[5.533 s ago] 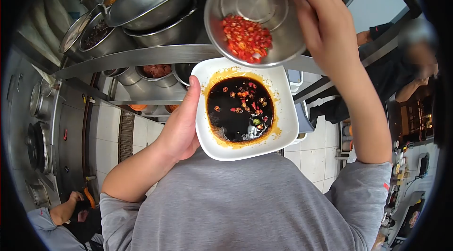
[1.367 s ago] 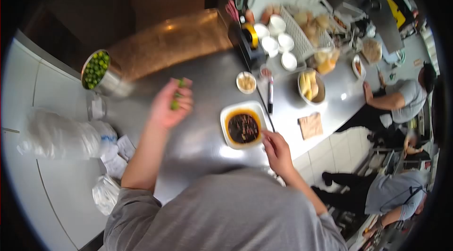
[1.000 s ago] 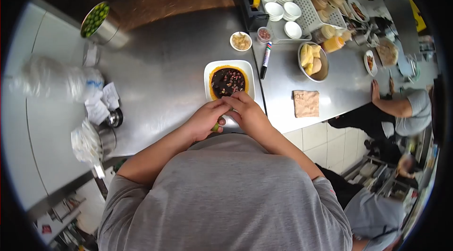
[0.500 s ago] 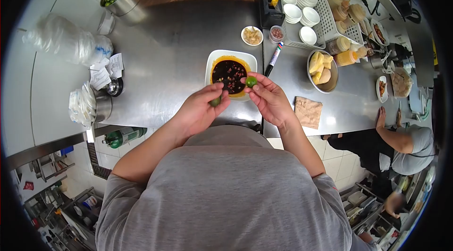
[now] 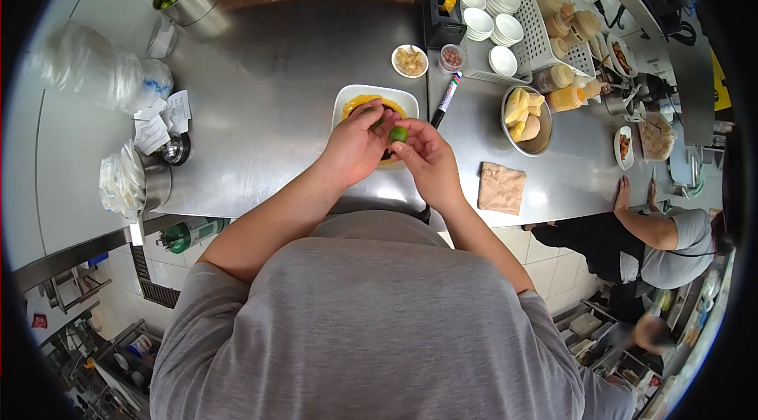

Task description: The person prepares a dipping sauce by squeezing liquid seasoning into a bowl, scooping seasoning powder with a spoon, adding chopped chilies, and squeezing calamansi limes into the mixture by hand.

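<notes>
Both of my hands are over a white square bowl (image 5: 341,98) of dark sauce with an orange-yellow rim; the hands cover most of the sauce. My right hand (image 5: 430,163) pinches a small green lime (image 5: 399,134) between thumb and fingers. Close beside it on the left, my left hand (image 5: 355,145) has its fingers curled around another green lime (image 5: 378,121), of which only a dark sliver shows. Whether either fruit is cut, I cannot tell.
Behind the bowl are a small dish of chopped pale bits (image 5: 410,61), a lidded cup (image 5: 452,58) and a marker (image 5: 446,100). A metal bowl of yellow pieces (image 5: 507,129) and a folded cloth (image 5: 501,188) lie right. Limes fill a metal container (image 5: 193,5). A co-worker (image 5: 663,242) stands far right.
My left hand has risen and turned over the bowl, closer to the right hand, so its lime is now mostly hidden. The whole view has shifted slightly left.
</notes>
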Motion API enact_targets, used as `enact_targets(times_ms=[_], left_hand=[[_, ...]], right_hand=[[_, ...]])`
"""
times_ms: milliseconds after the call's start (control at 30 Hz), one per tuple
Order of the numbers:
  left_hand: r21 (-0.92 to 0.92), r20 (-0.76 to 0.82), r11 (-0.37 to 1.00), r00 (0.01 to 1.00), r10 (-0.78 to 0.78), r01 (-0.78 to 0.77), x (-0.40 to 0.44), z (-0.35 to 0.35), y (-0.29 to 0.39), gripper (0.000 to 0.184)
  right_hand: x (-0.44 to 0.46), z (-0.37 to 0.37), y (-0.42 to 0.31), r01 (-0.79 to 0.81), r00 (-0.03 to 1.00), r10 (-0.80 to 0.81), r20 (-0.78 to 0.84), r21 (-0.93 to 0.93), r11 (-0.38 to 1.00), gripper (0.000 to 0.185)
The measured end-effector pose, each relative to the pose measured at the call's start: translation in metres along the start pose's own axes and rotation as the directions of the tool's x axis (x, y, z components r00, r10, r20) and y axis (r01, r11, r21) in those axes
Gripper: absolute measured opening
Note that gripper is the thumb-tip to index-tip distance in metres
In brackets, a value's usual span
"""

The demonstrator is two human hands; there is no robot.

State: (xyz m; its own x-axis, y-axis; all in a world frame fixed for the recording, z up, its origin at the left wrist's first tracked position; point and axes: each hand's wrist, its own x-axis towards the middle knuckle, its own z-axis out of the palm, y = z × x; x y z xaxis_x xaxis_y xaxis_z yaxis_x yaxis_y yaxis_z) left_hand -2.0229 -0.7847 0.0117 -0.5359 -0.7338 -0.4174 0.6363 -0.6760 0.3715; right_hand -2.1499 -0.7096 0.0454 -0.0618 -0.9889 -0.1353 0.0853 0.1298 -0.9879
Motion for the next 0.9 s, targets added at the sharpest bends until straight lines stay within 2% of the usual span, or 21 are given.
enact_targets(times_ms=[33, 67, 100, 133, 167, 233, 467, 533, 767, 900], left_hand=[[-0.006, 0.002, 1.0, 1.0, -0.005, 0.005, 0.001, 0.0, 0.0, 0.018], [-0.035, 0.017, 0.998, 0.999, -0.05, 0.051, 0.003, 0.0, 0.0, 0.021], [-0.064, 0.034, 0.993, 0.995, -0.094, 0.096, 0.004, 0.0, 0.0, 0.024], [-0.073, 0.037, 0.993, 0.995, -0.094, 0.096, 0.006, 0.0, 0.0, 0.024], [-0.091, 0.058, 0.989, 0.992, -0.114, 0.119, 0.007, 0.0, 0.0, 0.026], [-0.116, 0.081, 0.984, 0.988, -0.13, 0.139, 0.009, 0.001, 0.0, 0.028], [-0.093, 0.156, 0.982, 0.977, -0.146, 0.162, 0.009, 0.001, 0.012, 0.028], [-0.106, 0.183, 0.979, 0.971, -0.154, 0.176, 0.009, 0.0, 0.013, 0.028], [-0.1, 0.26, 0.977, 0.953, -0.154, 0.186, 0.008, 0.001, 0.015, 0.028], [-0.104, 0.273, 0.973, 0.947, -0.169, 0.204, 0.005, 0.003, 0.018, 0.027]], right_hand=[[0.002, 0.0, 0.0, 0.046, 0.997, -0.054, -0.049, -0.161, 0.986, 0.025], [0.005, 0.001, -0.001, 0.042, 0.997, -0.051, -0.051, -0.168, 0.985, 0.025], [0.008, 0.002, -0.002, 0.201, 0.969, -0.244, -0.04, -0.449, 0.871, 0.027], [0.011, 0.004, -0.004, 0.323, 0.909, -0.416, 0.031, -0.685, 0.654, 0.029], [0.014, 0.005, -0.003, 0.322, 0.91, -0.413, 0.037, -0.689, 0.649, 0.029], [0.019, 0.009, -0.001, 0.397, 0.833, -0.526, 0.171, -0.847, 0.353, 0.032], [0.026, 0.011, 0.003, 0.394, 0.838, -0.508, 0.197, -0.863, 0.315, 0.03], [0.027, 0.008, 0.005, 0.412, 0.806, -0.549, 0.223, -0.877, 0.248, 0.028], [0.024, 0.007, -0.007, 0.424, 0.799, -0.525, 0.294, -0.894, 0.145, 0.027], [0.026, 0.007, -0.009, 0.461, 0.762, -0.546, 0.349, -0.884, 0.077, 0.027]])
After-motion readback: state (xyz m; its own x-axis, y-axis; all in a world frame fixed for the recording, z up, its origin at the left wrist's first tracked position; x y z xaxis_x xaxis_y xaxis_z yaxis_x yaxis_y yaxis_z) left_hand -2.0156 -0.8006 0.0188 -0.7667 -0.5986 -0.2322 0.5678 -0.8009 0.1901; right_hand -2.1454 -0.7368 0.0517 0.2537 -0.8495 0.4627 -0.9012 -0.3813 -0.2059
